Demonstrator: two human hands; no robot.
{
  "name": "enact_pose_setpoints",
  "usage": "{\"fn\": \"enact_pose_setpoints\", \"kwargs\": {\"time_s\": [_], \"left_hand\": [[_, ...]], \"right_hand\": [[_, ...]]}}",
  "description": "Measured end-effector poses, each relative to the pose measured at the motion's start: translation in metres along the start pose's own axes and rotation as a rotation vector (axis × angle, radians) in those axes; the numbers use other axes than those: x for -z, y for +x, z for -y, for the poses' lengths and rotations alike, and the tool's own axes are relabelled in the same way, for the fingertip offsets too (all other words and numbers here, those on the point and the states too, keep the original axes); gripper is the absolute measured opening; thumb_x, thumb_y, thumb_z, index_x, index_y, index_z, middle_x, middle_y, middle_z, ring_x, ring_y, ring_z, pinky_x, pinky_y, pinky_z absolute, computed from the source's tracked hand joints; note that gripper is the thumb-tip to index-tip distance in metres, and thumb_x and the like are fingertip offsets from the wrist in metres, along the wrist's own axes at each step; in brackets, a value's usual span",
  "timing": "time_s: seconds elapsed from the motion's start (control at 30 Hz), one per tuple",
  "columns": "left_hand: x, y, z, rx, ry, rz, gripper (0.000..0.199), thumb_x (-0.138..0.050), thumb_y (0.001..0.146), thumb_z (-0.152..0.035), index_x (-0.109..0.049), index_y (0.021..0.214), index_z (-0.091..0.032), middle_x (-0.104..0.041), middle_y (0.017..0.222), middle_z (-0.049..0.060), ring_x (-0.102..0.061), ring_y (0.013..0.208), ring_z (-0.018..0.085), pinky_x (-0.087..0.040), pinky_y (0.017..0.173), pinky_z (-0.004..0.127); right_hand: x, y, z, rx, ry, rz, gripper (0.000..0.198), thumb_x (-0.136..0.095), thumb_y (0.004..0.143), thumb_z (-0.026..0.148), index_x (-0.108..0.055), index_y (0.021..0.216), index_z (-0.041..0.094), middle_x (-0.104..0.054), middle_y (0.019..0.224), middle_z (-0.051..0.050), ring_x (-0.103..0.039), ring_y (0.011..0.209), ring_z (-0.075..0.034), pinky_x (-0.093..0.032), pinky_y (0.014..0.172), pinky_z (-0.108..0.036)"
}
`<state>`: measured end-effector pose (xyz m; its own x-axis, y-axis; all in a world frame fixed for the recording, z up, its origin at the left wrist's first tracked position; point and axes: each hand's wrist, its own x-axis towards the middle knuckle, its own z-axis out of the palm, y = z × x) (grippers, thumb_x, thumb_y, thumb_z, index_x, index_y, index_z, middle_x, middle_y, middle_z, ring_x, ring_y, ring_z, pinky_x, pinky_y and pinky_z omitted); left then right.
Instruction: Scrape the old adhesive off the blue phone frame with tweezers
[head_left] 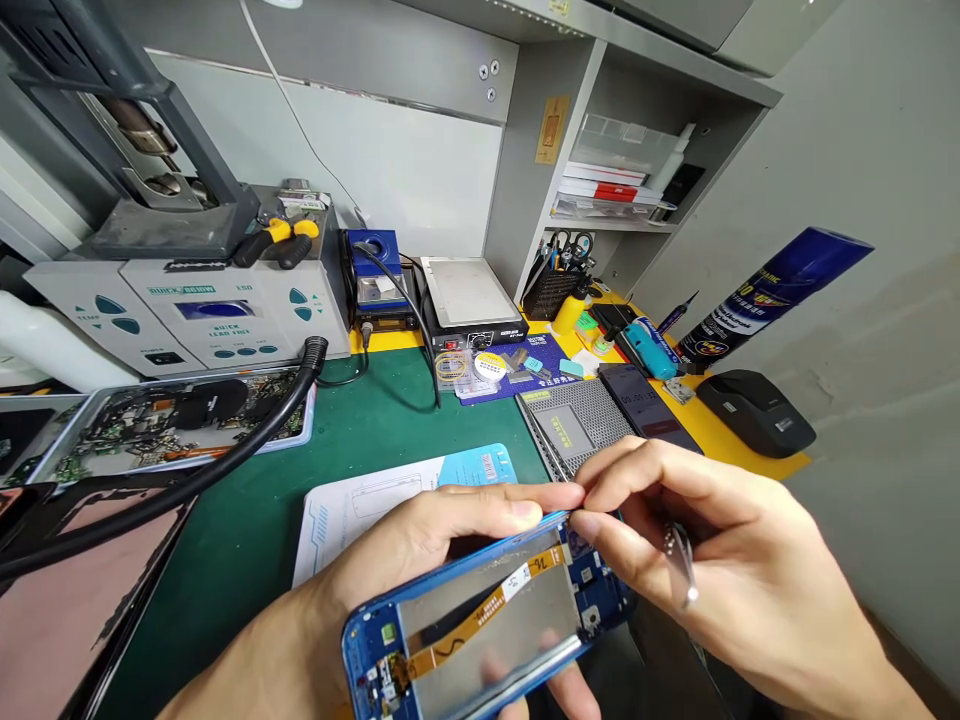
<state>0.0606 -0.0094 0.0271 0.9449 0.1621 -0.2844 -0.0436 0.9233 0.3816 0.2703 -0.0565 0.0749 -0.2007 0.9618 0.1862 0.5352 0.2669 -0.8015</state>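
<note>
A blue phone frame (457,575) is tilted in my left hand (420,540). Its thumb and index finger lie along the upper edge, with other fingertips under the lower edge. An orange flex cable (480,622) runs diagonally across the frame's bare metal middle. My right hand (697,540) is closed, its thumb and index fingertip pinched at the frame's upper right corner, touching my left index fingertip. Whatever is between those fingertips is too small to make out. Against the right palm rests a slim silver tool (681,568), apparently tweezers, partly hidden by fingers.
Behind the frame lies a white and blue mat (397,490). A perforated plate (592,425) and a dark phone (646,405) lie further back. At left, a black hose (255,450) crosses the bench from a grey rework station (202,310). A blue spray can (776,295) stands right.
</note>
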Motion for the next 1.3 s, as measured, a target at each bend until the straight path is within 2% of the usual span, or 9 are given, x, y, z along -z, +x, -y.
{"fn": "enact_pose_setpoints", "kwargs": {"time_s": [0.17,0.27,0.6,0.73,0.9,1.07,1.2,1.27,1.3], "left_hand": [[-0.002,0.0,0.0,-0.03,0.009,0.001,0.059,-0.029,0.101,-0.038,-0.034,0.157,-0.025,-0.075,0.079,0.012,-0.068,0.049,0.018,-0.046,0.052,0.022],[-0.002,0.0,-0.001,-0.022,0.012,0.004,0.059,-0.03,0.1,-0.038,-0.036,0.157,-0.023,-0.075,0.077,0.014,-0.069,0.052,0.018,-0.051,0.057,0.024],[-0.011,0.0,-0.003,-0.102,-0.017,-0.048,0.044,-0.038,0.1,-0.034,-0.066,0.131,-0.023,-0.069,0.08,0.005,-0.073,0.055,0.019,-0.052,0.048,0.023],[-0.013,-0.001,-0.003,-0.102,0.022,-0.075,0.046,-0.036,0.101,-0.035,-0.061,0.138,-0.025,-0.072,0.081,0.006,-0.074,0.058,0.02,-0.052,0.047,0.023],[-0.008,-0.003,-0.004,-0.019,0.082,-0.048,0.057,-0.027,0.103,-0.043,-0.033,0.156,-0.027,-0.077,0.084,0.012,-0.075,0.059,0.022,-0.055,0.056,0.026],[-0.001,0.0,-0.006,0.012,0.037,-0.04,0.06,-0.021,0.102,-0.051,-0.02,0.159,-0.031,-0.078,0.089,0.016,-0.075,0.061,0.023,-0.054,0.056,0.027],[-0.003,0.003,-0.004,-0.073,-0.004,-0.067,0.061,-0.016,0.102,-0.053,-0.016,0.16,-0.032,-0.078,0.089,0.019,-0.076,0.062,0.026,-0.055,0.055,0.029],[-0.007,0.005,-0.001,-0.143,-0.038,-0.101,0.058,-0.017,0.103,-0.051,-0.016,0.159,-0.035,-0.078,0.089,0.015,-0.077,0.063,0.027,-0.055,0.057,0.03],[-0.01,0.005,0.0,-0.188,-0.056,-0.125,0.057,-0.019,0.104,-0.048,-0.018,0.159,-0.036,-0.077,0.087,0.012,-0.077,0.063,0.027,-0.055,0.057,0.03]], "right_hand": [[0.002,0.0,-0.003,-0.306,0.277,0.069,0.019,-0.075,0.089,0.038,-0.064,0.081,0.024,-0.064,0.073,0.003,-0.051,0.06,-0.009,-0.041,0.05,-0.019],[0.001,0.003,-0.005,-0.397,0.38,0.119,0.026,-0.078,0.085,0.04,-0.059,0.079,0.023,-0.052,0.064,0.008,-0.04,0.056,-0.007,-0.034,0.048,-0.017],[-0.01,0.018,-0.003,-0.387,0.413,0.09,0.024,-0.073,0.072,0.015,-0.051,0.074,0.021,-0.052,0.068,0.007,-0.041,0.058,-0.008,-0.035,0.05,-0.021],[-0.009,0.018,-0.004,-0.381,0.412,0.078,0.024,-0.076,0.073,0.018,-0.052,0.073,0.021,-0.053,0.068,0.006,-0.042,0.059,-0.008,-0.036,0.051,-0.021],[0.003,0.014,-0.009,-0.361,0.448,0.065,0.026,-0.085,0.077,0.03,-0.065,0.09,0.019,-0.057,0.072,0.004,-0.048,0.06,-0.009,-0.039,0.051,-0.02],[0.024,0.017,-0.019,-0.275,0.574,-0.133,0.033,-0.068,0.092,0.05,-0.076,0.085,0.019,-0.046,0.061,0.004,-0.036,0.049,-0.008,-0.033,0.039,-0.02],[0.027,0.015,-0.03,-0.137,0.664,-0.381,0.035,-0.06,0.096,0.05,-0.079,0.079,0.026,-0.069,0.082,-0.003,-0.065,0.07,-0.016,-0.061,0.064,-0.031],[0.021,0.01,-0.032,-0.077,0.677,-0.492,0.039,-0.054,0.1,0.051,-0.082,0.086,0.026,-0.072,0.082,-0.004,-0.069,0.076,-0.016,-0.063,0.073,-0.028],[0.018,0.006,-0.033,-0.061,0.683,-0.521,0.044,-0.05,0.102,0.051,-0.083,0.09,0.025,-0.071,0.078,-0.004,-0.069,0.07,-0.015,-0.063,0.069,-0.026]]}}
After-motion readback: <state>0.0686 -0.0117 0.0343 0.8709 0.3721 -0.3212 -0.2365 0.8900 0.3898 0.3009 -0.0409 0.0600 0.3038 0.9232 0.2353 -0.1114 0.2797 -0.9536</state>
